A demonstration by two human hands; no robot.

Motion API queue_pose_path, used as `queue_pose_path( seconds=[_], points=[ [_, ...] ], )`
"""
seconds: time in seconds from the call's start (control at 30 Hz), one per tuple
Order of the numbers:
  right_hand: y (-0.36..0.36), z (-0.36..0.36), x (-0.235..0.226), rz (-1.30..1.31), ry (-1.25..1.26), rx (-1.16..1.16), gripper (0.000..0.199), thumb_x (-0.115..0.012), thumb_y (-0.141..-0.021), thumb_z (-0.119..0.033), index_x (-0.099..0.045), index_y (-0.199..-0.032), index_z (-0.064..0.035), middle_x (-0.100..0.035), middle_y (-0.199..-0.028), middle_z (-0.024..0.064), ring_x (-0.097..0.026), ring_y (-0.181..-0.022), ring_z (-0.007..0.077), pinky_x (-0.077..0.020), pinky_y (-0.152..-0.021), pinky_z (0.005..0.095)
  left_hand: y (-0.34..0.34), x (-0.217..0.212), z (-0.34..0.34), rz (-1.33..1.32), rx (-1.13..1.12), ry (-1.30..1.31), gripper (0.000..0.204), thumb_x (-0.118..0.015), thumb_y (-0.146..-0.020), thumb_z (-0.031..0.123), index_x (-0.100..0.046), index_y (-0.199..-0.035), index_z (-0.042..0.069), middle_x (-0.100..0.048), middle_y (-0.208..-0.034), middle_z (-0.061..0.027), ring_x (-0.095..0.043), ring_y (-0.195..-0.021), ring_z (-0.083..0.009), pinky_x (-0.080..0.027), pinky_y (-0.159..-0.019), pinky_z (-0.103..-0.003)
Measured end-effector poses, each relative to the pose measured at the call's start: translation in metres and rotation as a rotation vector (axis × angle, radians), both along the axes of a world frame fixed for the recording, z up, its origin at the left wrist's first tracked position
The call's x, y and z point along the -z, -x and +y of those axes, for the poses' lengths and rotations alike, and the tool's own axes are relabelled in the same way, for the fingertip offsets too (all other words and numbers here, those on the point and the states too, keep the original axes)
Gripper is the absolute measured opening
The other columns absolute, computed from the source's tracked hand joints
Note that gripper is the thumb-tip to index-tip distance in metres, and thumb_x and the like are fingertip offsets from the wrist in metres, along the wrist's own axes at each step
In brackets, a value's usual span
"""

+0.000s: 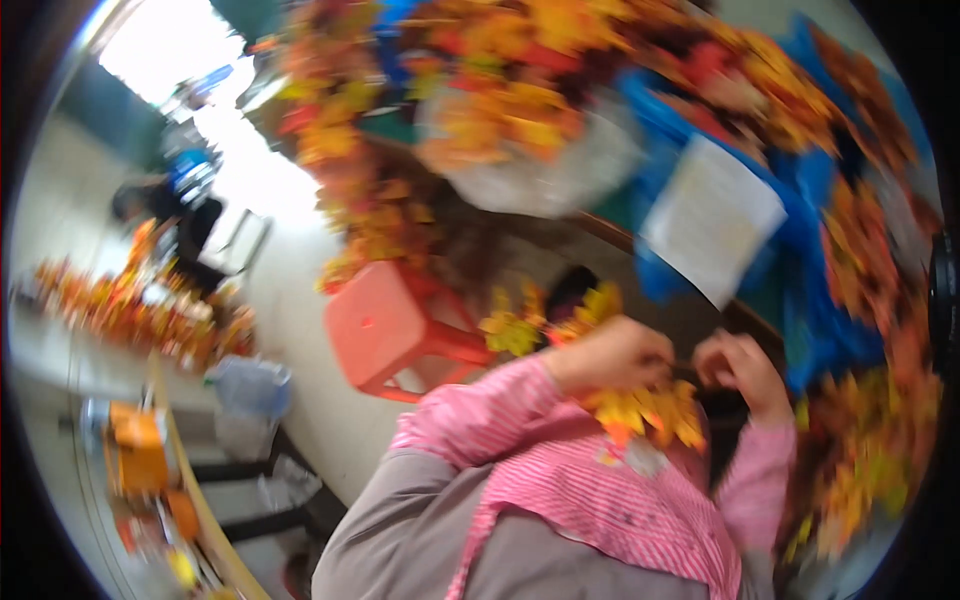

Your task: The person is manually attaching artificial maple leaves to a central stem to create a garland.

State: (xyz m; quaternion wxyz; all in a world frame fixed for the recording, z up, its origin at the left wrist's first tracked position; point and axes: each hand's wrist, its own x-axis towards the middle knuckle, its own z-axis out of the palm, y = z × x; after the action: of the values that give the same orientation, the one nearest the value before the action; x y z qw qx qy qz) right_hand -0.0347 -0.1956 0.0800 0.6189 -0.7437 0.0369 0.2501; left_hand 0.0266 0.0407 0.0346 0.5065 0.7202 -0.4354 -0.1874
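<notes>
In front of my pink-striped apron, both hands are raised close together, with some motion blur. My left hand is closed on a garland of artificial maple leaves. Its yellow and orange leaves hang below that hand over my lap, and further leaves show beyond the wrist. A short gap separates it from my right hand, whose fingers are curled in with the tips pinched. What the right fingers hold, if anything, is too small and blurred to make out.
An orange plastic stool stands to the left. Ahead, a table bears heaped autumn leaves, a clear plastic bag, blue plastic sheeting and a white paper. More leaves lie at right. Far left, a person sits by another leaf pile.
</notes>
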Motion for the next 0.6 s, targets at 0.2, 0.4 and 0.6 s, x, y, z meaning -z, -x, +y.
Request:
queue_pose_path(
  seconds=[0.2,0.4,0.6],
  points=[
    [0.01,0.006,-0.005,-0.156,0.121,-0.011,0.017,-0.055,-0.092,-0.014,-0.063,-0.093,0.001,-0.06,-0.073,0.0014,-0.058,-0.066,0.0085,-0.0449,-0.058,0.0197,0.009,-0.014,0.001,-0.138,-0.001,-0.066,0.013,-0.062,-0.08,0.014,-0.062,-0.08,0.001,-0.065,-0.073,-0.0151,-0.064,-0.068,-0.0319,-0.05,-0.059,-0.039],
    [0.01,0.003,0.012,-0.161,0.205,-0.069,0.005,-0.062,-0.084,-0.003,-0.063,-0.087,0.0014,-0.061,-0.073,-0.0006,-0.056,-0.066,0.0061,-0.046,-0.06,0.0204,0.012,0.006,-0.001,-0.102,-0.073,-0.017,0.018,-0.064,-0.079,0.019,-0.065,-0.085,0.002,-0.066,-0.074,-0.0158,-0.064,-0.069,-0.033,-0.051,-0.062,-0.04],
    [0.012,-0.001,0.013,-0.125,0.145,0.036,0.005,-0.061,-0.086,-0.004,-0.062,-0.086,0.0008,-0.058,-0.071,-0.0025,-0.053,-0.065,0.0038,-0.0434,-0.059,0.02,0.006,0.005,-0.009,-0.03,-0.085,0.046,0.016,-0.063,-0.08,0.017,-0.065,-0.086,0.002,-0.065,-0.077,-0.0162,-0.064,-0.073,-0.0328,-0.051,-0.066,-0.041]
  ],
)
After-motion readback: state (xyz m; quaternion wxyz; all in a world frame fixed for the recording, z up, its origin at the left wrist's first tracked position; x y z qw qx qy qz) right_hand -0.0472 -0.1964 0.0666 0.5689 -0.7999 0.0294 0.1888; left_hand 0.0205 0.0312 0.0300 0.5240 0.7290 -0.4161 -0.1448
